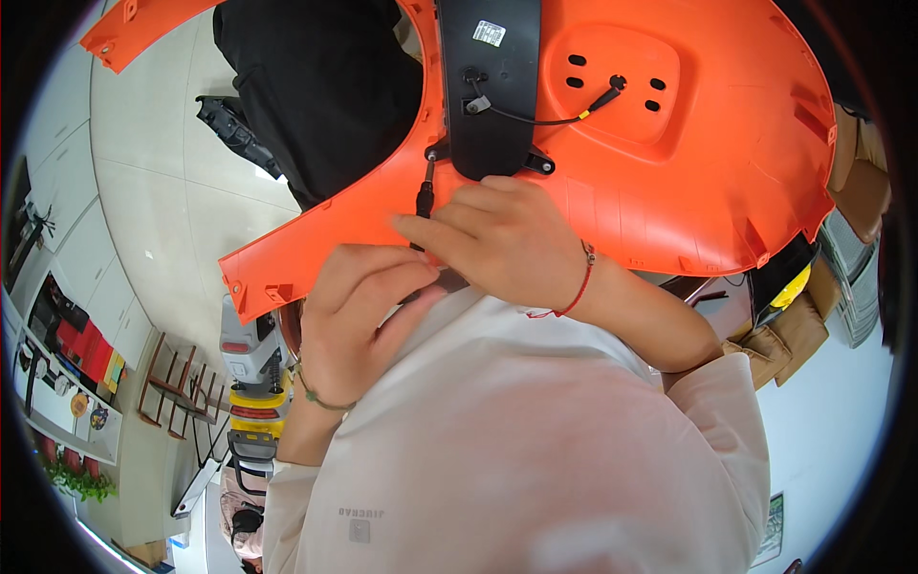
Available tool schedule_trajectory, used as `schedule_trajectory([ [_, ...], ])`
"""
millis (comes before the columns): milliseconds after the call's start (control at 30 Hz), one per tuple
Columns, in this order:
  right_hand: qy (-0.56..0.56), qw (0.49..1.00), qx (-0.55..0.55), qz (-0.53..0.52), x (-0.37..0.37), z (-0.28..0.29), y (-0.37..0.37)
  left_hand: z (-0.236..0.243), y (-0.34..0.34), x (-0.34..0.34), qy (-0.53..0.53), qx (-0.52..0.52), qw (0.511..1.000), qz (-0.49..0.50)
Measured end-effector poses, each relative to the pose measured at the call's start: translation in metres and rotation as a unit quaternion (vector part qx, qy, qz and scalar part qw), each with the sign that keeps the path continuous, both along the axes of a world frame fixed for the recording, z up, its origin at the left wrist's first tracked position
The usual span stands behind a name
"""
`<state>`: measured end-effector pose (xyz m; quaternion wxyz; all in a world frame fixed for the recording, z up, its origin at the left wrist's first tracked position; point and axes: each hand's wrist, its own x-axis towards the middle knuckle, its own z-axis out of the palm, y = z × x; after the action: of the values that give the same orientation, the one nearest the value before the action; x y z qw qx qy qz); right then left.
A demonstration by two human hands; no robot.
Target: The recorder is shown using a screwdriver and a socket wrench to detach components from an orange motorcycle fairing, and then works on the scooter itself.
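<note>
A black screwdriver (425, 199) reaches up to a screw at the black bracket (438, 153) on a large orange plastic panel (612, 201). My left hand (356, 311) has its fingers curled round the lower part of the tool. My right hand (492, 239) is closed over the tool just above it, index finger lying across the handle; its palm side is hidden. Fixed to the panel is a long black plate (488, 48) with a white label, a connector and a black cable (535, 121) running to a hole in the recessed square.
Black fabric (316, 96) and a dark molded part (239, 134) lie beyond the panel's cut-out. At left are shelves (81, 411), a wooden rack (177, 383) and grey-yellow machinery (251, 364). A partly visible person (239, 517) is at lower left. Brown cushions (794, 354) sit at right.
</note>
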<state>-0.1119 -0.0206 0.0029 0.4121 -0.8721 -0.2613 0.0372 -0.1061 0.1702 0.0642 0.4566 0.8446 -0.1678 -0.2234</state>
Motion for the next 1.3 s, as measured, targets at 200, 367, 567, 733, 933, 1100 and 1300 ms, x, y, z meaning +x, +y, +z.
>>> schedule_trajectory([
  [200, 0.008, 1.000, -0.012, -0.025, 0.000, -0.003, 0.002, -0.002, -0.006, -0.005, 0.026, -0.034, 0.996, 0.078],
  [367, 0.000, 1.000, -0.010, -0.019, 0.001, -0.005, 0.007, -0.006, -0.001, -0.017, 0.122, -0.098, 0.968, 0.195],
  [567, 0.020, 0.999, -0.035, 0.036, 0.001, 0.001, -0.002, 0.006, -0.005, -0.005, 0.048, 0.008, 0.999, 0.021],
  [733, 0.004, 1.000, -0.015, -0.015, 0.005, -0.006, 0.000, 0.001, -0.008, -0.010, 0.010, -0.024, 0.998, 0.055],
  [933, 0.000, 1.000, -0.023, -0.002, 0.005, -0.001, -0.001, 0.001, -0.003, -0.003, 0.018, -0.049, 0.999, -0.001],
  [1100, 0.021, 0.998, -0.056, 0.029, 0.007, 0.005, -0.006, 0.001, -0.003, -0.005, -0.019, -0.011, 0.998, -0.059],
  [1300, -0.006, 0.997, -0.075, 0.003, 0.010, 0.003, -0.003, -0.004, 0.000, -0.013, 0.020, -0.011, 0.996, 0.083],
])
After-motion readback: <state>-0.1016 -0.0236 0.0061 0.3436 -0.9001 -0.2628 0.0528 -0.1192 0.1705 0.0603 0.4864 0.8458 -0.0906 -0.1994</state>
